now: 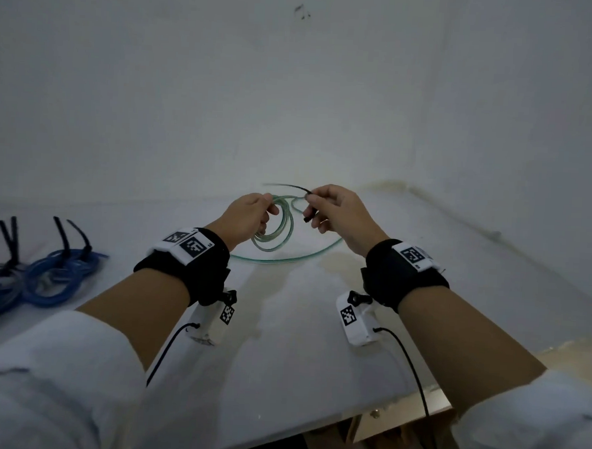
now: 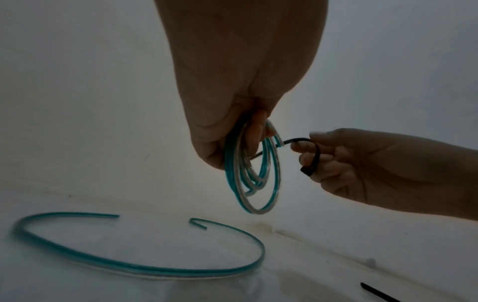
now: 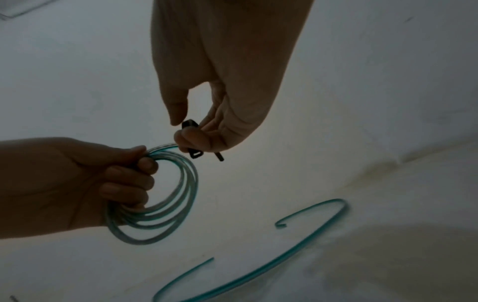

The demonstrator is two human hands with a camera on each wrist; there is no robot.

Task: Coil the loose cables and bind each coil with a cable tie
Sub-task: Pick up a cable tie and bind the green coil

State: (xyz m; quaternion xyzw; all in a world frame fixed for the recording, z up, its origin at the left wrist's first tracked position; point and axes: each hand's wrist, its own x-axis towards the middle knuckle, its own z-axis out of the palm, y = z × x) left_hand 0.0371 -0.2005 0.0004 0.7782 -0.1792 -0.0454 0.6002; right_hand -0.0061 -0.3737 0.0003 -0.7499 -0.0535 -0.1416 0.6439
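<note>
Teal cable coil [image 2: 252,173] hangs above the table [image 1: 281,343], my left hand [image 1: 248,218] curled round its upper turns; it looks light and springy, so I judge the hold belongs where the turns bunch. Beside that grip, my right hand [image 1: 339,216] pinches the black cable tie [image 2: 311,157], thin and bendy, looped toward the coil. Under the grip a loose teal length [image 2: 145,263] lies on the table; bound blue coils [image 1: 55,277] sit well left.
</note>
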